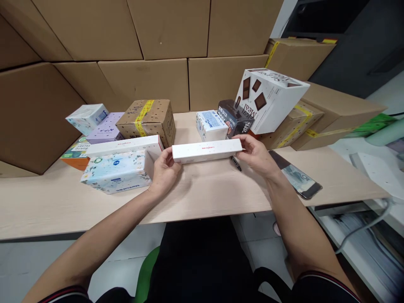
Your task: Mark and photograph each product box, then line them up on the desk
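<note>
A long, narrow white box [206,151] with small red lettering is held level above the table between my two hands. My left hand [164,171] grips its left end, thumb in front and fingers behind. At the other end, my right hand [254,153] has its fingers closed round the corner. Just below the box's right end lies a black pen [236,163]. A pale blue floral tissue pack [117,171] stands left of my left hand, with another long white box [126,145] behind it. Past the held box sits a small tissue pack [211,125].
A taped brown carton [147,122], a purple box [105,127] and a small tissue pack [87,119] stand at the left. A dark box [235,120] and a large tilted white box [269,99] are at the right, near a phone [296,174]. Stacked cardboard boxes [142,84] wall the back.
</note>
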`<state>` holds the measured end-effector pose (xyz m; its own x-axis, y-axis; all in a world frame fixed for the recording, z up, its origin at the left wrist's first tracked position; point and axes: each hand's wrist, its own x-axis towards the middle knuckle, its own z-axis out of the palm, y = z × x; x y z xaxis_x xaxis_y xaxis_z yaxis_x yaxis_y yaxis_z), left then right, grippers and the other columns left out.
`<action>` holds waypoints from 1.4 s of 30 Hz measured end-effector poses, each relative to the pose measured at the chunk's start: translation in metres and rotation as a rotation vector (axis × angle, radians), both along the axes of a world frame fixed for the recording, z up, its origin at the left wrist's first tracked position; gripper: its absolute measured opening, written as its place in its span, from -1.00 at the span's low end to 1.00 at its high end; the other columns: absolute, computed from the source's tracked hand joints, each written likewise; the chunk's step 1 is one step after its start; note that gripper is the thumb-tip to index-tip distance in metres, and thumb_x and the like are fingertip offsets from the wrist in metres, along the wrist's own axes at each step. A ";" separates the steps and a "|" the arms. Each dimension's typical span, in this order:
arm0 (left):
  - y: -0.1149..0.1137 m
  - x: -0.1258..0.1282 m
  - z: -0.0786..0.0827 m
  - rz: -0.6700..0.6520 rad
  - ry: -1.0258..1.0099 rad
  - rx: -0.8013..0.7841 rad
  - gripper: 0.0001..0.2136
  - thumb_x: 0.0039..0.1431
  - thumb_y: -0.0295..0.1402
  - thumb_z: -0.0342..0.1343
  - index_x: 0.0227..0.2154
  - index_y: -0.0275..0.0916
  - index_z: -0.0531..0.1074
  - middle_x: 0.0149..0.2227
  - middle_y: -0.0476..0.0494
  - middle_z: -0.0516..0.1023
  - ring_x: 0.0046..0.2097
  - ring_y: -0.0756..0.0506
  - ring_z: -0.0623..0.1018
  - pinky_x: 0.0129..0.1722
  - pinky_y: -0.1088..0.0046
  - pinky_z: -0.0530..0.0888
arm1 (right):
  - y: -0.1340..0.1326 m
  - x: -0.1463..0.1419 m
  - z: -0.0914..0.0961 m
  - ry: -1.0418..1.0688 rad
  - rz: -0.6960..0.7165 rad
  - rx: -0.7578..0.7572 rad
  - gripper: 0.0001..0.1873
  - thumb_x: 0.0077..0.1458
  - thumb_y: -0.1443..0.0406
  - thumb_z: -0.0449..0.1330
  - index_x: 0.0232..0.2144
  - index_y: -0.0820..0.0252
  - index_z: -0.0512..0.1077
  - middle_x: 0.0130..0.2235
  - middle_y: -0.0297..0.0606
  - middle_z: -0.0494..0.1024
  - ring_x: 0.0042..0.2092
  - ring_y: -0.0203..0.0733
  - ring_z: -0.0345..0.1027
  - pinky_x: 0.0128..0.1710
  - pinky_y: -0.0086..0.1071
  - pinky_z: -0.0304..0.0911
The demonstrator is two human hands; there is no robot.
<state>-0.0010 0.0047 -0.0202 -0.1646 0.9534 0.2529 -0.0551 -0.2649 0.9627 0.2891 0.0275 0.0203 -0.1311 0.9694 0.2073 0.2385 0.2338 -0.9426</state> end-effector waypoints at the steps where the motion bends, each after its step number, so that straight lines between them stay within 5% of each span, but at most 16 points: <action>1: 0.000 0.000 0.000 0.008 0.013 0.001 -0.57 -0.16 -0.52 0.25 -0.12 -0.20 0.51 -0.13 -0.09 0.64 -0.02 -0.15 0.62 0.07 0.22 0.57 | 0.000 0.002 0.000 -0.019 0.006 0.003 -0.54 -0.12 0.39 0.27 -0.10 0.00 0.46 -0.03 -0.21 0.61 0.06 0.01 0.49 0.07 -0.07 0.43; 6: 0.000 -0.004 0.000 0.037 0.232 -0.030 -0.57 -0.17 -0.54 0.24 -0.13 -0.20 0.52 -0.14 -0.10 0.61 -0.13 -0.13 0.60 -0.03 0.25 0.55 | -0.002 0.014 0.002 -0.131 0.076 -0.045 -0.60 -0.07 0.39 0.25 -0.11 0.05 0.54 -0.19 -0.24 0.65 -0.19 -0.08 0.51 -0.22 -0.21 0.42; 11: 0.001 -0.009 0.000 0.043 0.496 0.095 -0.56 -0.15 -0.59 0.23 -0.13 -0.18 0.56 -0.01 -0.15 0.58 0.01 -0.18 0.56 0.14 0.17 0.46 | -0.004 0.019 0.005 -0.160 0.133 -0.123 -0.65 -0.04 0.33 0.30 -0.13 0.06 0.57 -0.31 -0.31 0.64 -0.34 -0.18 0.46 -0.37 -0.33 0.35; 16: 0.000 -0.010 0.001 0.014 0.520 0.042 -0.55 -0.12 -0.59 0.22 -0.09 -0.17 0.55 -0.05 -0.13 0.59 -0.05 -0.17 0.57 0.01 0.26 0.49 | 0.001 0.016 -0.002 -0.185 0.008 -0.103 -0.75 0.08 0.29 0.22 -0.16 0.11 0.56 -0.30 -0.26 0.62 -0.41 -0.22 0.40 -0.41 -0.32 0.31; 20: 0.000 -0.011 0.001 0.000 0.517 0.035 -0.53 -0.12 -0.59 0.22 -0.07 -0.17 0.55 -0.07 -0.12 0.59 -0.07 -0.16 0.57 -0.07 0.32 0.49 | 0.010 0.017 -0.018 -0.595 -0.192 0.049 -0.82 0.04 0.35 0.24 -0.24 0.17 0.54 -0.23 -0.10 0.62 -0.24 -0.06 0.46 -0.26 -0.24 0.31; 24: 0.001 -0.011 0.001 0.018 0.488 0.032 -0.53 -0.15 -0.59 0.22 -0.09 -0.18 0.56 -0.15 -0.10 0.59 -0.08 -0.17 0.57 -0.13 0.35 0.49 | 0.014 0.018 -0.025 -0.857 -0.155 0.047 -0.95 0.06 0.31 0.26 -0.38 0.16 0.48 -0.30 -0.09 0.62 -0.24 -0.01 0.47 -0.31 -0.29 0.22; 32: 0.001 -0.011 0.002 0.031 0.518 0.044 -0.57 -0.11 -0.55 0.22 -0.09 -0.18 0.55 -0.14 -0.11 0.59 -0.11 -0.16 0.57 -0.15 0.35 0.48 | 0.008 0.015 -0.022 -0.789 0.007 -0.059 -0.89 -0.01 0.30 0.26 -0.35 0.09 0.46 -0.30 -0.19 0.64 -0.25 -0.01 0.50 -0.34 -0.29 0.23; 38: 0.000 -0.010 0.002 0.039 0.481 0.039 -0.59 -0.15 -0.55 0.23 -0.14 -0.19 0.56 -0.20 -0.09 0.57 -0.14 -0.16 0.56 -0.18 0.36 0.49 | 0.004 0.017 -0.006 -0.807 -0.169 -0.028 -0.81 -0.01 0.27 0.29 -0.46 0.06 0.30 -0.42 -0.17 0.54 -0.32 0.00 0.42 -0.36 -0.23 0.18; 42: 0.001 -0.011 0.002 0.042 0.471 0.031 -0.58 -0.16 -0.55 0.22 -0.14 -0.18 0.56 -0.19 -0.10 0.58 -0.15 -0.16 0.56 -0.20 0.37 0.49 | -0.003 0.018 0.006 -0.588 -0.282 0.078 -0.76 0.03 0.25 0.26 -0.43 0.01 0.21 -0.53 -0.33 0.43 -0.46 -0.13 0.32 -0.42 -0.24 0.16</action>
<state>-0.0116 0.0056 -0.0180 -0.0638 0.9390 0.3379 0.3969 -0.2867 0.8719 0.3070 0.0245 0.0263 0.0132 0.9682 0.2498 0.7707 0.1493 -0.6195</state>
